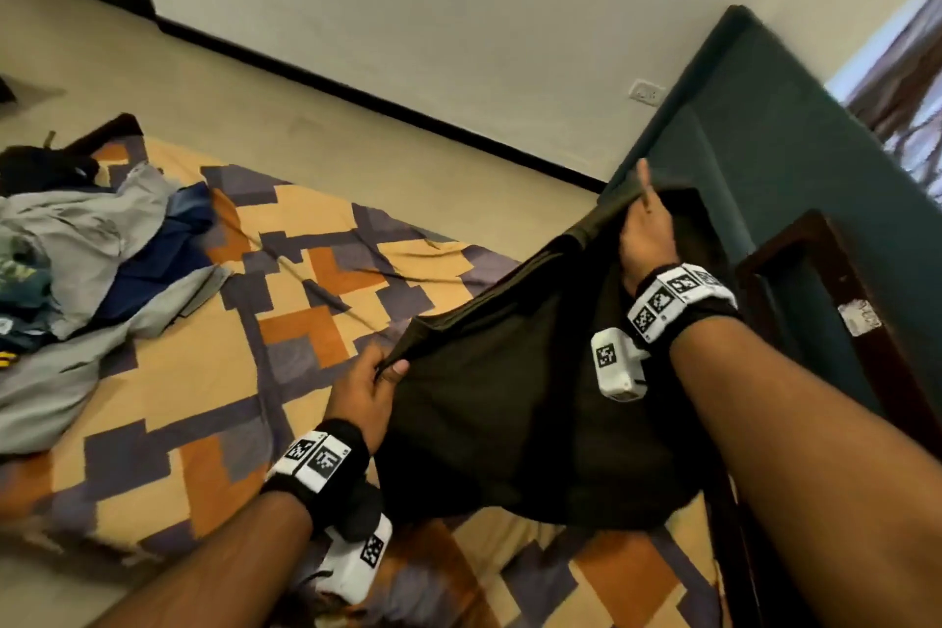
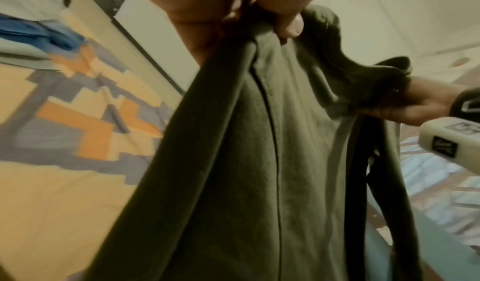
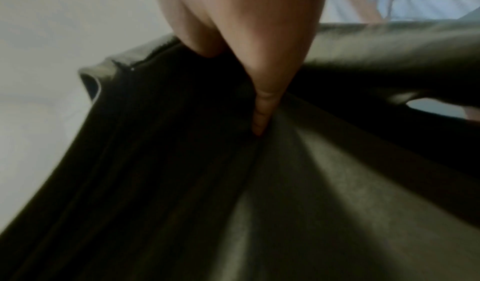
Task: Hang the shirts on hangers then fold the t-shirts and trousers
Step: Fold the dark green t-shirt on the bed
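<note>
A dark olive garment [image 1: 515,403] hangs stretched between my two hands above the patterned bed. My left hand [image 1: 374,385] pinches its near top corner between thumb and fingers. Farther away and higher, my right hand [image 1: 645,230] grips the other top corner. The left wrist view shows the olive cloth [image 2: 259,162] with a long seam, my left thumb [image 2: 291,24] clamped on its edge, and my right hand [image 2: 426,106] holding the far corner. Dark folds of the garment [image 3: 233,203] fill the right wrist view, with my right fingers [image 3: 262,100] buried in the fabric.
A pile of grey, blue and dark clothes [image 1: 92,260] lies at the bed's left end. The bedsheet [image 1: 316,301] has orange, cream and purple blocks. A teal headboard [image 1: 775,168] and dark wooden frame [image 1: 836,301] stand on the right. A tiled floor [image 1: 255,107] runs behind the bed.
</note>
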`<state>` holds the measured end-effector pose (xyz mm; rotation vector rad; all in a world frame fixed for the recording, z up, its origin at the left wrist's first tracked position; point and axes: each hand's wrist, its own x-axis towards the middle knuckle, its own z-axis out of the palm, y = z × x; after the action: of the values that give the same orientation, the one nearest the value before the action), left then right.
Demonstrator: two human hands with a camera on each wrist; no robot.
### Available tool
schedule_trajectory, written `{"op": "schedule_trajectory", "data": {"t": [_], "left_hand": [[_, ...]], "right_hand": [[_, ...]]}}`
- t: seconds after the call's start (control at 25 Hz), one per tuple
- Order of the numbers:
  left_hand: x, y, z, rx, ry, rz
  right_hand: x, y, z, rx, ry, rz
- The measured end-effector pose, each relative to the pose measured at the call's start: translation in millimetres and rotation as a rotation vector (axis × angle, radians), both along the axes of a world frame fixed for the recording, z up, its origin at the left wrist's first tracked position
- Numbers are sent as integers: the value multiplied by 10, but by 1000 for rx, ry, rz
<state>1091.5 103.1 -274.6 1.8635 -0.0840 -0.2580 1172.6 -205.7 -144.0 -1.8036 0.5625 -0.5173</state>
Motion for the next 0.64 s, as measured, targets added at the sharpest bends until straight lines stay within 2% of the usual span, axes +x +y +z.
{"op": "schedule_trajectory", "data": {"t": [0.16,0.32,0.4,0.52,0.64], "left_hand": [[480,468,-1122,113,319,48],[1064,907,-2583,245,532,-6],[1288,1037,-3188,273,629,-63],[1604,1189,-3647,180,650,-44],[1996,1341,-3938,152,616,-51]], "right_hand": [[867,479,-1270,-339,406,246],[1736,724,-3193,-609,639,410],[2026,771,-3976,-646,727,385],[2343,890,-4564,-676,780,357],[2808,1051,-4853,-696,775,347]]}}
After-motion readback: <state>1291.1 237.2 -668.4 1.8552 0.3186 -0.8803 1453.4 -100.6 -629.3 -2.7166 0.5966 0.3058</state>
